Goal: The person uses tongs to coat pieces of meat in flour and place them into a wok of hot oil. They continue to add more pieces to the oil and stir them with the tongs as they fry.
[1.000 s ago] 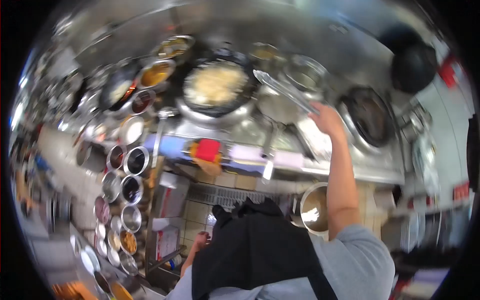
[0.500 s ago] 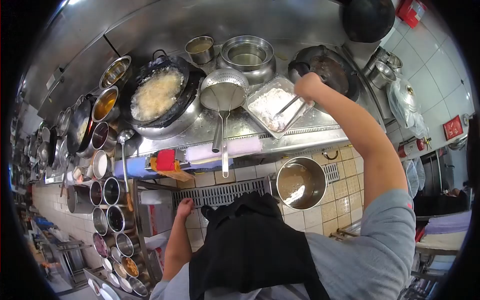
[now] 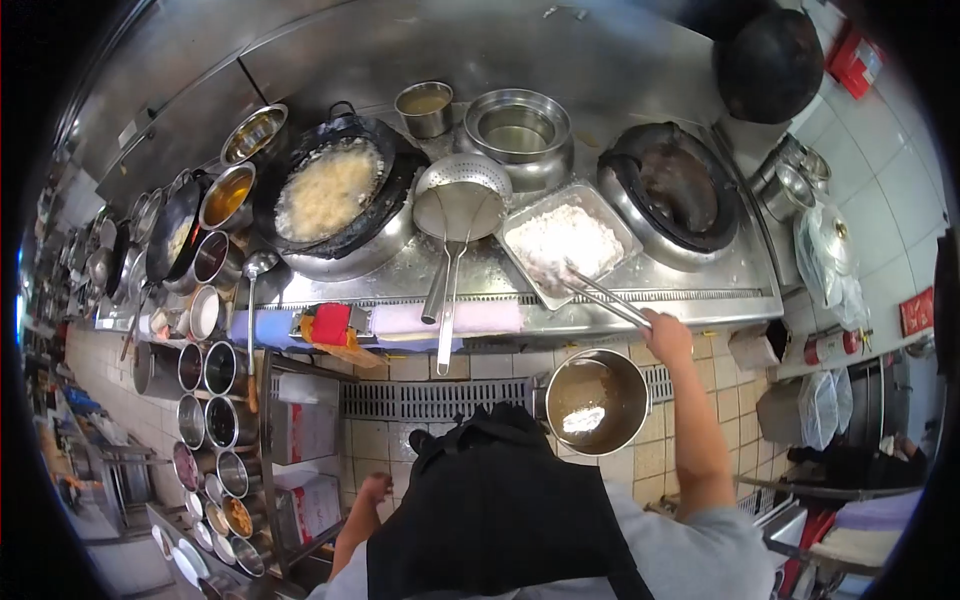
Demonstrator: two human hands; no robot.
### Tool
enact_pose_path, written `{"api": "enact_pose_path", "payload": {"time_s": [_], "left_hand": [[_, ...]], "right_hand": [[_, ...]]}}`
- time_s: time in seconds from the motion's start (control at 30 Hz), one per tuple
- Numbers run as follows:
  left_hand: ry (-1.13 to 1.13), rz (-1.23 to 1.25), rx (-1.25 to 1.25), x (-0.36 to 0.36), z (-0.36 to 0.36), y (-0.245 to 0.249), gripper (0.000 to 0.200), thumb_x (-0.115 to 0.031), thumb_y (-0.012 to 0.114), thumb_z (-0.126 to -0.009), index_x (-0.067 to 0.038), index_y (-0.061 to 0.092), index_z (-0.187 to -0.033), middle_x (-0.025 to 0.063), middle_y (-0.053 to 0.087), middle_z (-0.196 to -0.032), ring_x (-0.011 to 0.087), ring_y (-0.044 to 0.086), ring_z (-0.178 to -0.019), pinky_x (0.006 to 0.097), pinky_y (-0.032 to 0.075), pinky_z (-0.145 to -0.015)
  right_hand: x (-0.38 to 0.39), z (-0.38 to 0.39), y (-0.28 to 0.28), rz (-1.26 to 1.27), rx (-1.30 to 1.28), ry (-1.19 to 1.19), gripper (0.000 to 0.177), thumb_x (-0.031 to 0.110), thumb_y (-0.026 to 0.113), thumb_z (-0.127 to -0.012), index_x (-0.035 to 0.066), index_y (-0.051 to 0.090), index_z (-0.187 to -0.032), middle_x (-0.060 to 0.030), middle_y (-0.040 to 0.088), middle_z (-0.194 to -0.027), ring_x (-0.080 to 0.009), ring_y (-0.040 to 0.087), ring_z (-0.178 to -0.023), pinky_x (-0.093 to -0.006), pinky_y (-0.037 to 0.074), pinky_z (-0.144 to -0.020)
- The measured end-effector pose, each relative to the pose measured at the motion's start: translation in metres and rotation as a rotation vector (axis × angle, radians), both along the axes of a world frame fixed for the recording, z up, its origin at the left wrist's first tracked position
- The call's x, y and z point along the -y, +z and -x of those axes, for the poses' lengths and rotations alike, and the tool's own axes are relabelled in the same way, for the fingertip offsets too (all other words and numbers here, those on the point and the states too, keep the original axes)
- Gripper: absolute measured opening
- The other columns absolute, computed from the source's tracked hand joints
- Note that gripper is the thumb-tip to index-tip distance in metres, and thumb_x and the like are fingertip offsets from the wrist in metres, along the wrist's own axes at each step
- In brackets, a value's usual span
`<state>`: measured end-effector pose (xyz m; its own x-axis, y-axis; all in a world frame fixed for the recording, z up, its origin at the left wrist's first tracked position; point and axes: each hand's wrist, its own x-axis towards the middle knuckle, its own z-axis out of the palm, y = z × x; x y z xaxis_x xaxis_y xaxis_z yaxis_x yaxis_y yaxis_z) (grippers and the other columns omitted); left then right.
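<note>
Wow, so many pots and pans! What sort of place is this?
It's probably a restaurant kitchen. A big black wok holds frothy, cooking food, two large strainers lie on the metal counter, and metal tongs reach to a tray of white powdery stuff.

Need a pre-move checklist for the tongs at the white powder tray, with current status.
1. Tongs gripped by right hand: ok, held at the handle end.
2. Tong tips at the tray: ok, by the near edge of the white powder.
3. Piece between the tips: cannot tell, too small.
4. Left hand free: ok, nothing visible in it.
5. Strainer handles within the counter edge: not ok, they stick out past it.
6. Space before the counter unobstructed: not ok, a large pot stands there.
</note>
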<state>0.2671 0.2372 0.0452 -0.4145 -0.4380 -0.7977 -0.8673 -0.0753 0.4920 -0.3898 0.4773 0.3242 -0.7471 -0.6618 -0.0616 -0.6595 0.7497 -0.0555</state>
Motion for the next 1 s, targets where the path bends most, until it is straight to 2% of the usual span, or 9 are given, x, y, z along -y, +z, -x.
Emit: {"api": "enact_pose_path", "payload": {"time_s": [0.13, 0.2, 0.23, 0.33, 0.43, 0.53, 0.77, 0.87, 1.0], "left_hand": [[-0.170, -0.068, 0.055, 0.001, -0.014, 0.006, 0.024, -0.024, 0.049, -0.083, -0.006, 0.060, -0.094, 0.0075, 0.061, -0.093, 0.0177, 0.062, -0.073, 0.0355, 0.048, -0.056], [0.017, -0.021, -0.090, 0.016, -0.019, -0.024, 0.024, -0.021, 0.046, -0.084, -0.005, 0.058, -0.097, 0.0080, 0.062, -0.090, 0.0184, 0.061, -0.070, 0.0354, 0.049, -0.055], [0.185, -0.080, -0.007, 0.024, 0.011, -0.003, 0.021, -0.018, 0.049, -0.084, -0.004, 0.058, -0.098, 0.0078, 0.062, -0.089, 0.0186, 0.061, -0.071, 0.0343, 0.049, -0.057], [0.515, -0.056, -0.050, 0.044, 0.100, 0.057, 0.018, -0.011, 0.055, -0.083, -0.003, 0.057, -0.099, 0.0072, 0.062, -0.087, 0.0178, 0.060, -0.070, 0.0305, 0.050, -0.062], [0.466, -0.048, -0.272, 0.057, 0.141, 0.065, 0.020, -0.012, 0.057, -0.083, -0.004, 0.057, -0.101, 0.0061, 0.062, -0.088, 0.0158, 0.059, -0.071, 0.0288, 0.049, -0.065], [0.331, 0.021, -0.378, 0.061, 0.162, 0.069, 0.026, -0.028, 0.055, -0.086, -0.014, 0.054, -0.107, 0.0019, 0.063, -0.092, 0.0148, 0.060, -0.076, 0.0309, 0.043, -0.060], [0.353, -0.078, -0.106, 0.024, 0.094, 0.035, 0.031, -0.029, 0.054, -0.085, -0.010, 0.054, -0.109, 0.0028, 0.063, -0.094, 0.0158, 0.060, -0.077, 0.0327, 0.043, -0.062], [0.441, -0.117, 0.096, 0.003, 0.062, 0.048, 0.022, -0.017, 0.052, -0.080, -0.008, 0.059, -0.098, 0.0062, 0.063, -0.085, 0.0172, 0.061, -0.072, 0.0308, 0.044, -0.052], [0.525, -0.107, 0.144, -0.004, 0.041, 0.052, 0.023, -0.021, 0.052, -0.082, -0.012, 0.057, -0.103, 0.0039, 0.063, -0.088, 0.0155, 0.060, -0.073, 0.0335, 0.041, -0.055]], "right_hand": [[-0.010, -0.014, 0.024, 0.193, 0.093, -0.189, 0.038, 0.028, 0.065, -0.076, 0.021, 0.059, -0.113, -0.0136, 0.064, -0.089, -0.0325, 0.061, -0.083, -0.0437, 0.048, -0.071], [-0.011, -0.011, 0.040, 0.341, 0.087, -0.197, 0.040, 0.027, 0.065, -0.077, 0.017, 0.058, -0.115, -0.0154, 0.064, -0.092, -0.0348, 0.060, -0.086, -0.0435, 0.047, -0.074], [-0.011, -0.007, 0.044, 0.443, 0.095, -0.142, 0.041, 0.025, 0.065, -0.076, 0.012, 0.058, -0.114, -0.0176, 0.064, -0.095, -0.0356, 0.060, -0.088, -0.0425, 0.047, -0.077], [0.004, 0.004, 0.056, 0.395, 0.224, -0.209, 0.040, 0.025, 0.065, -0.077, 0.009, 0.059, -0.113, -0.0192, 0.063, -0.098, -0.0356, 0.060, -0.091, -0.0414, 0.046, -0.079], [0.001, 0.016, 0.042, 0.305, 0.275, -0.204, 0.043, 0.029, 0.066, -0.075, 0.006, 0.059, -0.112, -0.0198, 0.062, -0.100, -0.0350, 0.059, -0.096, -0.0401, 0.046, -0.082], [-0.009, 0.022, 0.037, 0.195, 0.162, -0.299, 0.049, 0.031, 0.068, -0.073, 0.005, 0.058, -0.113, -0.0192, 0.062, -0.101, -0.0351, 0.058, -0.097, -0.0401, 0.046, -0.083], [0.020, 0.011, 0.082, 0.077, -0.002, -0.216, 0.045, 0.030, 0.067, -0.074, 0.016, 0.056, -0.116, -0.0169, 0.064, -0.097, -0.0329, 0.060, -0.093, -0.0426, 0.048, -0.077], [0.055, 0.016, 0.088, -0.051, -0.052, -0.127, 0.042, 0.028, 0.069, -0.072, 0.013, 0.058, -0.109, -0.0152, 0.063, -0.099, -0.0345, 0.059, -0.093, -0.0446, 0.048, -0.077], [0.081, 0.033, 0.086, -0.187, -0.091, -0.051, 0.036, 0.029, 0.068, -0.072, 0.012, 0.061, -0.103, -0.0142, 0.063, -0.099, -0.0337, 0.060, -0.094, -0.0442, 0.048, -0.077]]}}
